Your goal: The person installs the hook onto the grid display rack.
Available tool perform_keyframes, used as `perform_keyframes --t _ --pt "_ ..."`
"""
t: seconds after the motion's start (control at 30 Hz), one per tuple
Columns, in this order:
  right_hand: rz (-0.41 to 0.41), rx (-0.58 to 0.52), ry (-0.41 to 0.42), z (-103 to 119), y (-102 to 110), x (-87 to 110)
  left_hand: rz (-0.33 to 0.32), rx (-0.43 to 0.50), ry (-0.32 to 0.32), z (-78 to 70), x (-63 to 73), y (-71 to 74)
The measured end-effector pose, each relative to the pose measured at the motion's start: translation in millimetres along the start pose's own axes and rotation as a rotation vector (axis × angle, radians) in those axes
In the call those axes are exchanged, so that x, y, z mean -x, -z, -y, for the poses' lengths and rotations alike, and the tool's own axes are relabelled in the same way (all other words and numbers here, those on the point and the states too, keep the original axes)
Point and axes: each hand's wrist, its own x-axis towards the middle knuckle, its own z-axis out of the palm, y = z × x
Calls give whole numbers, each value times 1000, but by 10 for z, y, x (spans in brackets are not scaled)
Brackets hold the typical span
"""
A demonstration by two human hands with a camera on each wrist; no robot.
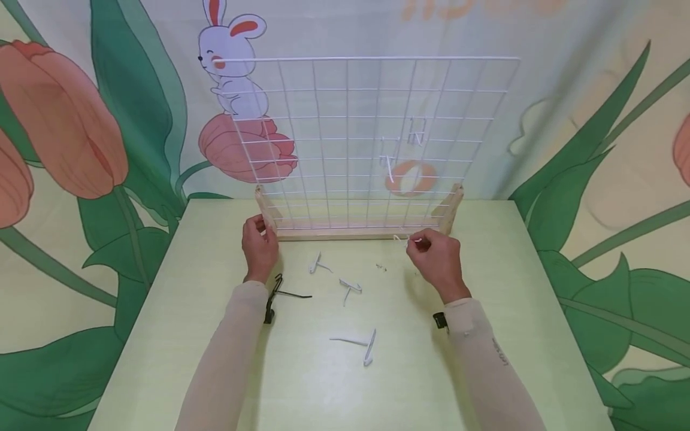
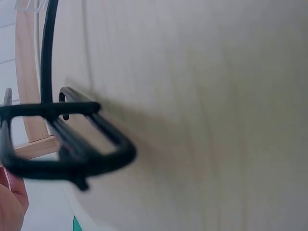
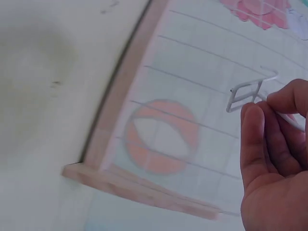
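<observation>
A white wire grid [image 1: 347, 143] stands upright in a wooden base [image 1: 334, 234]. My left hand [image 1: 260, 248] holds the base's left foot between thumb and fingers; in the left wrist view, only part of this hand [image 2: 10, 204] shows at the edge. Pinched in the fingertips of my right hand [image 1: 439, 260] is a small white wire hook [image 3: 252, 91], held before the grid's lower right. Two white hooks [image 1: 389, 167] hang on the grid's right half. By my left wrist is a black hook [image 1: 277, 293], large and close in the left wrist view.
Three white hooks lie on the table: one [image 1: 319, 263] near the base, one [image 1: 350, 287] mid-table, one [image 1: 369, 347] closer to me. Small bits [image 1: 381, 267] lie before the base. A printed cloth [image 1: 345, 30] hangs behind the grid.
</observation>
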Motion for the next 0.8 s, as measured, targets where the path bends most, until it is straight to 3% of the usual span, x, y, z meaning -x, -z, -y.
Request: perform_keyframes --t 0.33,0.8 --pt "-122 -35 44 359 272 -256 -3 -13 7 11 11 0" --pt "-260 -16 -7 499 610 -588 -3 -13 7 15 -6 -1"
